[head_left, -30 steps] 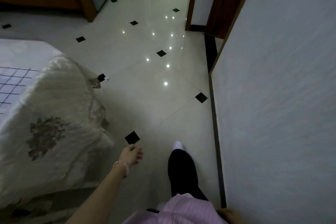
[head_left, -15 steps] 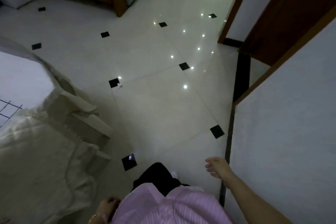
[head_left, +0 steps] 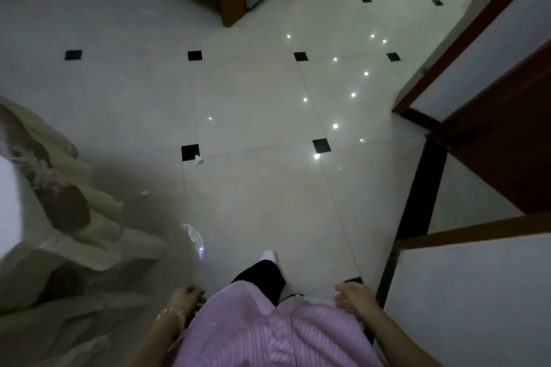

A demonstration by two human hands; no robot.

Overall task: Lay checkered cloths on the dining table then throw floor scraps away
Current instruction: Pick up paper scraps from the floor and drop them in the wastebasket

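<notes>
Grip empty both sides: left hand [head_left: 187, 296] and right hand [head_left: 353, 296] hang loosely curled, holding nothing. Small white crumpled paper scrap [head_left: 198, 160] and second white scrap [head_left: 145, 193] lie on glossy pale tiled floor [head_left: 253, 104], near cream-draped worktop [head_left: 74, 232]. Probably featherlight and soft, so pinch each whole wad.

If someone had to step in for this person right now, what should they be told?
Left hand: holds nothing, fingers loosely curled, down by the hip.
Right hand: holds nothing, fingers relaxed.
Things: one white scrap lies on the floor touching a black tile. A second scrap lies closer to the draped table.
Done: unclear. The table top is almost out of view, so the checkered cloths cannot be confirmed.
Left: pick up both scraps and throw them away. No bin is in view.
</notes>
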